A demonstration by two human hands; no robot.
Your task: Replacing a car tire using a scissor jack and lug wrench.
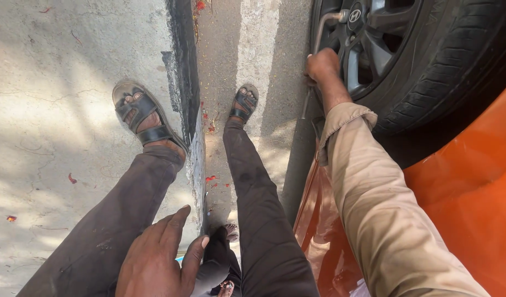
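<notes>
Looking straight down at two legs in dark trousers, feet in dark strapped sandals: left sandal [144, 118] up on the raised pale concrete pavement [55, 110], right sandal [245, 103] lower down on the road surface [258, 49], w/ the black-painted kerb edge [184, 82] running between them. Small red petals [210, 179] scattered along the kerb and on the pavement. Orange car body [467, 187] filling the lower right, curving round the wheel arch and sitting close against the right arm in its tan sleeve [385, 220], cuff rolled just below the wrist. Another foot's toes [231, 232] just visible low between the legs, partly hidden. Black tyre [445, 60] at top right w/ dark alloy wheel [368, 44], spokes and centre cap in view. Wheel wrench [319, 33]: thin grey metal bar, bent at the top where it meets the wheel near the hub, shaft dropping down past the rim toward the road. Right hand [322, 66] closed in a fist round that shaft, about midway, knuckles toward camera. Left hand [159, 258] at bottom centre, fingers loosely spread and relaxed, thumb out, resting on the left thigh, gripping nothing.
</notes>
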